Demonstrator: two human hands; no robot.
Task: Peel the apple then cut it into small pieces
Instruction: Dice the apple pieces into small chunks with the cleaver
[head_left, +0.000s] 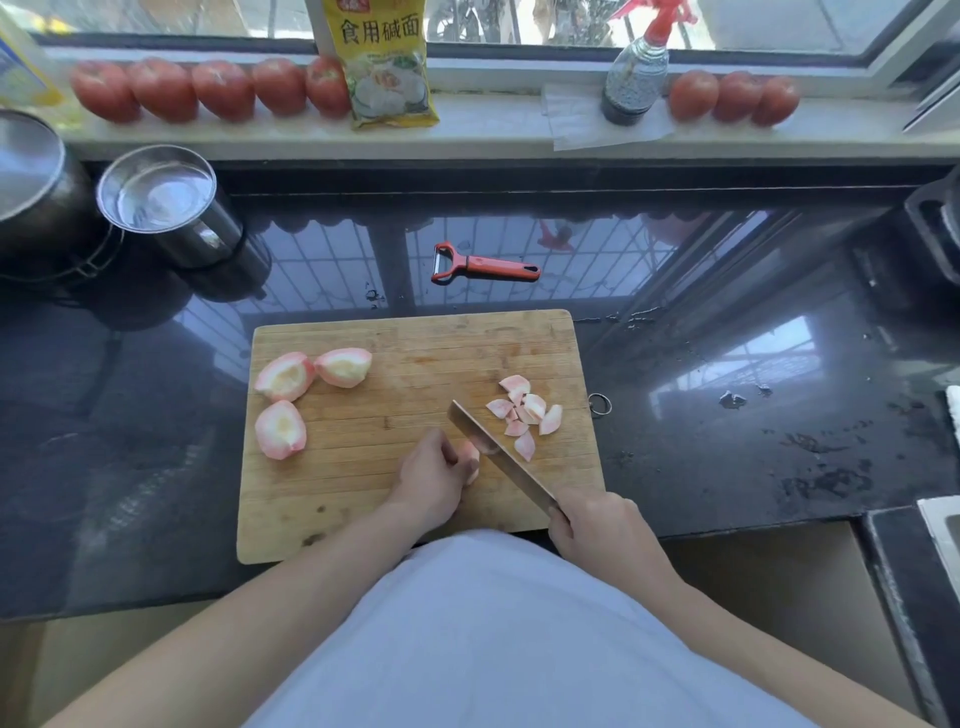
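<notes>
apple quarter (470, 457) sits on the cutting board (363, 499) under my left hand (434, 475), whose curled fingers pin it beside the knife (498, 457), with cut pieces (524, 413) just past the blade and three peeled quarters (311, 387) at the board's left. i judge the peeled flesh wet, slippery and firm, so i'd grip it low from the sides with fingertips tucked back. my right hand (592, 530) is wrapped tight around the knife handle.
</notes>
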